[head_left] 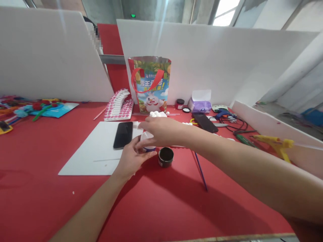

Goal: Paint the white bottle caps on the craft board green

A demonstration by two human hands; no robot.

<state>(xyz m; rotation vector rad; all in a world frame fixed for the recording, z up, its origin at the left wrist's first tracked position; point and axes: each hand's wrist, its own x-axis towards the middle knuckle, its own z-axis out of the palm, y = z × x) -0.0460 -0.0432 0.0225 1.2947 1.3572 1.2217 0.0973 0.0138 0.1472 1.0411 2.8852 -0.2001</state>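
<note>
Left hand holds a small white thing; right hand covers it, grip hidden. A thumb bump could tip the open dark jar.

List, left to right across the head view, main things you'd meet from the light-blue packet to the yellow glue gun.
Light-blue packet → black phone → held white object → open dark jar → red jar → purple pack → yellow glue gun

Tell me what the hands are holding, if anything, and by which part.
The left hand holds a small white-and-blue thing by its lower side. The right hand is over it; whether it grips is hidden.
</note>
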